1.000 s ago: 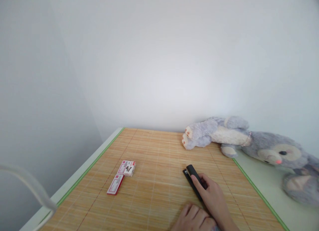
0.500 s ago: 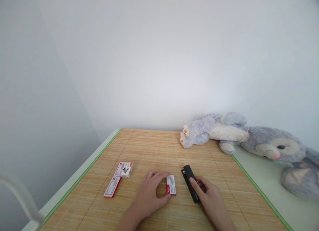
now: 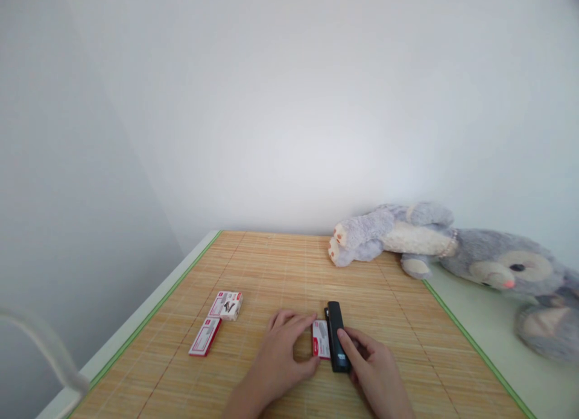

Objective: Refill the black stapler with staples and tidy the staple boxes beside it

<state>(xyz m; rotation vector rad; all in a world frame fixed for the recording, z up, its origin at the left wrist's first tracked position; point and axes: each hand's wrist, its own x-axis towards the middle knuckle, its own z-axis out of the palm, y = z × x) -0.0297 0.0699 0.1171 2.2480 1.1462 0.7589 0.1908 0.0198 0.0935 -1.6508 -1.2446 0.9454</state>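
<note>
A black stapler (image 3: 335,338) lies on a bamboo mat (image 3: 280,274), pointing away from me. Right against its left side lies a small red-and-white staple box (image 3: 321,340). My left hand (image 3: 281,355) curls around that box, thumb at its near end and fingers at its far end. From the near right, my right hand (image 3: 371,371) grips the stapler's near end, forefinger stretched along its top.
Two more red-and-white staple boxes, one (image 3: 227,304) farther and one (image 3: 205,336) nearer, lie at the mat's left. A grey plush rabbit (image 3: 452,250) sprawls along the back right, half off the mat. A white cable (image 3: 40,340) crosses the near left corner. White walls close the back and left.
My right hand has swung the stapler straight and slid it left against the staple box. My left hand, which came in with the box, has moved right with it.
</note>
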